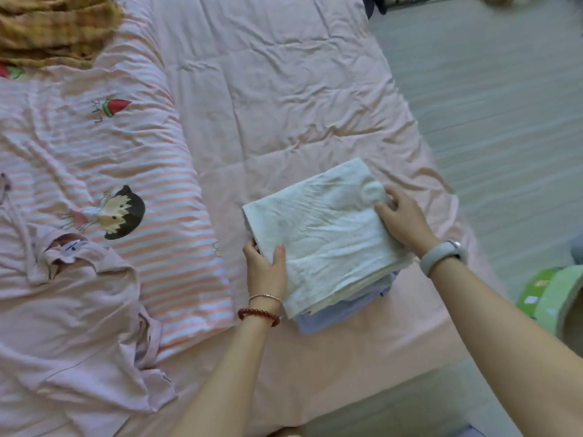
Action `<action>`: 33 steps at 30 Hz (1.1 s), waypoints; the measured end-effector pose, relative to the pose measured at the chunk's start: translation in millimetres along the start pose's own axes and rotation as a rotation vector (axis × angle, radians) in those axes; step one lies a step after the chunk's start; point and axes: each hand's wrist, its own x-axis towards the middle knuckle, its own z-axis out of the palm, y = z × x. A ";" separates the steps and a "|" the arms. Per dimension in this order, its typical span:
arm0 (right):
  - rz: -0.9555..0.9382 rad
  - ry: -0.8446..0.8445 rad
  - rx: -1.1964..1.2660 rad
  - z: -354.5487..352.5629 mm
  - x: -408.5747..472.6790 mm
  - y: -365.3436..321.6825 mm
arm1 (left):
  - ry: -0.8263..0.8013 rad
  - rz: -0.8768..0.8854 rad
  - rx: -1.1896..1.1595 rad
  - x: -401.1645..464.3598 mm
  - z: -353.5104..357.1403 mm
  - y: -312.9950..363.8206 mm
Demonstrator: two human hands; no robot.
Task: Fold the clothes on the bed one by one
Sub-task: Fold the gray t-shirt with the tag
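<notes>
You are squaring the folded white cotton garment (321, 234) atop the stack near the pink bed's (284, 89) right edge: left hand (266, 268) pinching its side, right hand (402, 219) fingers spread, pressing.

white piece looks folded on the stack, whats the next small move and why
Probably let go and reach left for the pink garment. The folded white garment already lies squared on the stack, left hand gripping its edge, right hand resting on top, while the pink one lies crumpled.

White folded garment (325, 234), pale blue garment (340, 313) beneath, pink sheet (284, 89), pink-and-white striped quilt (132, 171)
</notes>
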 end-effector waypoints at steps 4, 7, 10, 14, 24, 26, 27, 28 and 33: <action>-0.051 0.084 -0.331 30.8 -6.6 14.9 | 0.208 0.216 0.470 -4.8 -0.3 -0.1; -0.327 0.263 -0.565 40.2 -18.1 9.3 | 0.243 0.702 0.765 -12.1 12.5 5.0; -0.422 0.122 -0.651 46.9 -18.1 10.9 | 0.056 0.728 0.893 -9.7 33.4 -2.0; -0.233 -0.141 -0.654 55.2 -14.3 42.4 | -0.085 0.649 0.954 -3.3 42.9 -30.1; -0.399 0.158 -0.516 83.0 -72.2 -30.0 | -0.017 0.603 0.871 -11.6 -43.7 -8.4; -0.465 0.140 -0.406 111.6 -103.4 -52.3 | 0.055 0.504 0.820 -20.6 -92.9 -20.8; -0.481 0.109 -0.361 129.2 -118.4 -62.8 | 0.074 0.433 0.804 -24.9 -119.8 -30.3; -0.480 0.048 -0.328 147.5 -132.7 -73.1 | 0.080 0.346 0.789 -28.9 -146.6 -41.8; -0.533 -0.274 -0.296 250.6 -201.4 -121.4 | 0.252 0.042 0.661 -57.9 -285.7 -106.5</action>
